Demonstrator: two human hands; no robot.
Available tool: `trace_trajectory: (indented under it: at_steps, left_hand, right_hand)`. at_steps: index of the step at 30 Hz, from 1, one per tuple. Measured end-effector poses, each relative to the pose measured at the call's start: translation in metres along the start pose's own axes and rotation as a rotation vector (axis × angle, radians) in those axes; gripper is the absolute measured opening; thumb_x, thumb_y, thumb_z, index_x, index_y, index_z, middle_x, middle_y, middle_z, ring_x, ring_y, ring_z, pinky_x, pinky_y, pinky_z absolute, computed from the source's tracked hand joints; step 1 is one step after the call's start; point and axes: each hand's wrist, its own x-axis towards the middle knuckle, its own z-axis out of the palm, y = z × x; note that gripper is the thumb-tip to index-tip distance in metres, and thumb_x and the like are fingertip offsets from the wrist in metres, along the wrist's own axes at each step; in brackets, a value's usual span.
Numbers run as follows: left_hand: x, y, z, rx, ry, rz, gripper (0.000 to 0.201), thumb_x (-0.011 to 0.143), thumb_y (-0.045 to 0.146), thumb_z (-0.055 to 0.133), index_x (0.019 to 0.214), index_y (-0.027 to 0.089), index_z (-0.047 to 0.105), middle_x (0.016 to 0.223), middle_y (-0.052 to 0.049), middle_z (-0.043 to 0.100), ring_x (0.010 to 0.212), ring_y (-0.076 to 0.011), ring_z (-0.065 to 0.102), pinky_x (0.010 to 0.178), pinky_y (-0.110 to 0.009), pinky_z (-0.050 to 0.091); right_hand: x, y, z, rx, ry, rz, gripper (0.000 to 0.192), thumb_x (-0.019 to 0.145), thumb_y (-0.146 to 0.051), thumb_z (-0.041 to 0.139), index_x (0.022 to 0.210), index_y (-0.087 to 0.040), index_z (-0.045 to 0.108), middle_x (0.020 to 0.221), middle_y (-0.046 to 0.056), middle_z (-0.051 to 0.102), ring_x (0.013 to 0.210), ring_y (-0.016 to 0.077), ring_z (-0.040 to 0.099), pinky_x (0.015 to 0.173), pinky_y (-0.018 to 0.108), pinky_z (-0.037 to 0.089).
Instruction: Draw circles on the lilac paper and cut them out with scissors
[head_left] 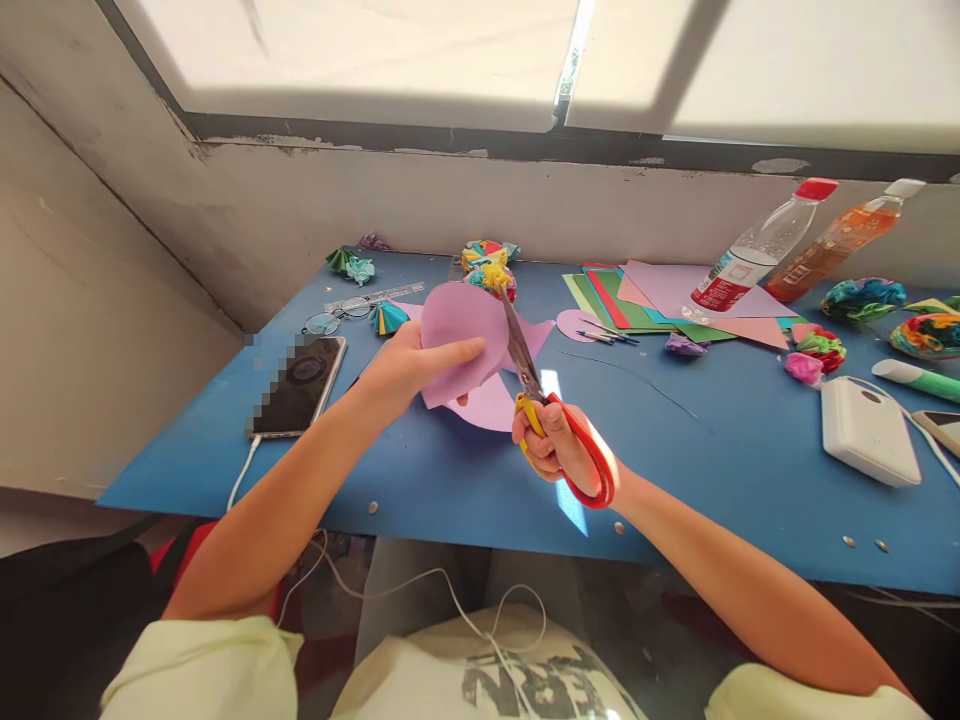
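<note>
The purple paper [459,335] is a curved, rounded sheet held up over the blue table [450,480], its lower part trailing down toward the tabletop. It sits between both hands: the left hand [401,368] pinches its left edge, thumb lying across the front. The right hand [559,450] is closed through the red and yellow handles of the scissors [551,420], whose blades meet the paper's right edge. A phone [298,385] lies to the left.

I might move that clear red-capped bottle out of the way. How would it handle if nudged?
The clear bottle looks nearly empty, so probably light. It lies tilted on the paper sheets, so it may roll. Thin plastic likely dents easily.
</note>
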Motion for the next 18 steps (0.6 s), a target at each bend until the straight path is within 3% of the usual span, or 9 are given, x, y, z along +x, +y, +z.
trace_trajectory:
  at_steps: [3,6,9,13,18]
  left_hand:
    - [0.001,-0.001,0.002,0.003,0.087,0.010,0.026,0.072,0.038,0.076,0.079,0.014,0.067,0.064,-0.001,0.067,0.047,-0.0122,0.059,0.046,-0.023,0.049]
    - [0.000,-0.001,0.003,0.055,0.136,-0.010,0.032,0.068,0.043,0.079,0.077,0.014,0.068,0.063,-0.002,0.067,0.046,-0.0120,0.059,0.045,-0.023,0.050]
    - [-0.002,0.000,0.003,0.095,0.152,-0.011,0.033,0.067,0.044,0.079,0.077,0.015,0.068,0.063,-0.002,0.067,0.047,-0.0119,0.059,0.043,-0.022,0.049]
    - [-0.005,0.004,0.001,0.210,0.100,-0.042,0.033,0.066,0.044,0.079,0.077,0.015,0.069,0.061,-0.001,0.067,0.050,-0.0130,0.061,0.044,-0.021,0.049]
    - [-0.007,0.004,0.002,0.300,-0.017,-0.067,0.031,0.070,0.045,0.076,0.077,0.015,0.070,0.062,-0.002,0.068,0.058,-0.0135,0.064,0.050,-0.020,0.050]
  right_hand:
    - [0.000,-0.005,-0.002,-0.008,-0.044,0.026,0.075,0.066,-0.089,0.042,0.073,-0.014,0.051,0.052,-0.008,0.029,0.040,0.0025,0.023,0.035,0.018,0.023]
    - [0.001,-0.007,-0.007,-0.022,-0.153,-0.024,0.083,0.061,-0.093,0.036,0.074,-0.012,0.054,0.061,-0.001,0.045,0.044,0.0080,0.045,0.036,0.020,0.032]
    - [0.002,-0.005,-0.014,-0.040,-0.296,-0.115,0.089,0.063,-0.093,0.027,0.085,-0.012,0.056,0.077,0.008,0.056,0.068,0.0202,0.063,0.043,0.024,0.046]
    - [0.004,-0.004,-0.018,-0.100,-0.337,-0.174,0.092,0.065,-0.093,0.022,0.103,-0.015,0.052,0.106,0.015,0.055,0.101,0.0263,0.058,0.067,0.034,0.055]
    - [0.004,-0.012,-0.015,-0.137,-0.357,-0.142,0.098,0.062,-0.095,0.015,0.102,-0.013,0.054,0.099,0.017,0.059,0.093,0.0260,0.060,0.063,0.033,0.053]
